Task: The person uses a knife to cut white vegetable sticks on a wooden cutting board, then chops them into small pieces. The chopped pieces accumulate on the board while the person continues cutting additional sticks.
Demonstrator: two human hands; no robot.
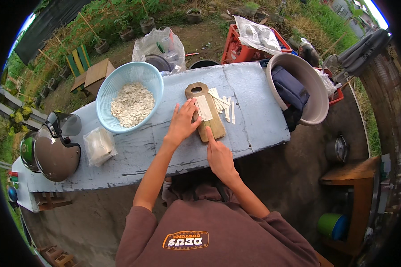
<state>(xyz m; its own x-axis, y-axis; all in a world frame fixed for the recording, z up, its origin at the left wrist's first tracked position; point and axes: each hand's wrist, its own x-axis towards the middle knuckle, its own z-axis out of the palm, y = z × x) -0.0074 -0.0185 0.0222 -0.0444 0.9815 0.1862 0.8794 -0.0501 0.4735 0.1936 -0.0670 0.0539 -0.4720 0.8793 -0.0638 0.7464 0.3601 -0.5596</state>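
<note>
Brown T-shirt (pixel 182 222): ours.
Left hand (pixel 182 121): our fingers part-spread, touching pale flat strips (pixel 204 108).
Right hand (pixel 221 160): index extended; we cannot tell any hold.
Strips: on the wooden cutting board (pixel 217 127), atop our counter (pixel 258 102).

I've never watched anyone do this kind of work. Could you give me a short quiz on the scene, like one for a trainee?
1. Multiple choice: which is nearest the left hand?
a) the brown helmet
b) the pale strips on the wooden board
c) the clear plastic bag

2. Short answer: what does the light blue basket hold?

3. True or false: the light blue basket stands to the right of the wooden board.

Key:
1. b
2. Many small pale pieces
3. False; it stands to the left.
</note>
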